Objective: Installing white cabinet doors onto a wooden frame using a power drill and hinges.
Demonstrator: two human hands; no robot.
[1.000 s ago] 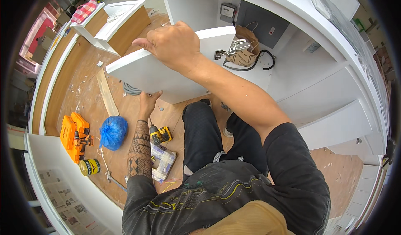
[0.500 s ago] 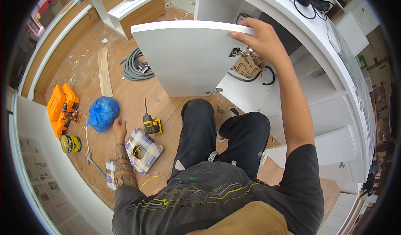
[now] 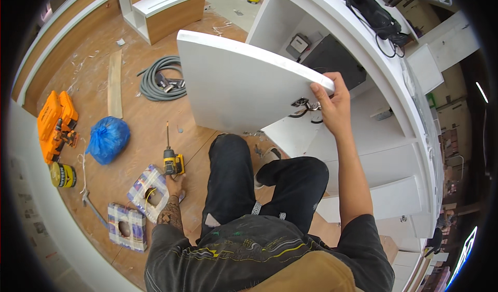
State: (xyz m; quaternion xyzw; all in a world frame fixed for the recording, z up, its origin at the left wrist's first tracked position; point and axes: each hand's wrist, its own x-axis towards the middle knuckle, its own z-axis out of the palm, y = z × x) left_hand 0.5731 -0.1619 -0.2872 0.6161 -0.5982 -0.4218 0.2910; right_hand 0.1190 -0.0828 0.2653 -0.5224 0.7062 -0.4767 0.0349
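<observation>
A white cabinet door panel [image 3: 233, 84] stands tilted in front of the open cabinet, with a metal hinge [image 3: 306, 104] fixed near its right edge. My right hand [image 3: 333, 100] grips the panel's upper right corner, the thumb on the near face. On the floor lies a yellow and black cordless drill [image 3: 174, 162] with a long bit pointing away from me. My left hand [image 3: 175, 184] is at the drill's rear end, its fingers bent round it and partly hidden. Beside that hand are two plaid-wrapped pieces [image 3: 148, 185] with round holes.
At left are a blue plastic bag [image 3: 108, 140], an orange tool case [image 3: 54, 120] and a tin [image 3: 63, 175]. A coiled grey hose or cable [image 3: 155, 90] lies behind the panel. The white cabinet [image 3: 363, 123] borders the right. Black gear [image 3: 365, 9] lies on top.
My left hand has moved from beside the blue bag to the drill. The panel's right edge has swung nearer and lower with my right hand. The view has shifted.
</observation>
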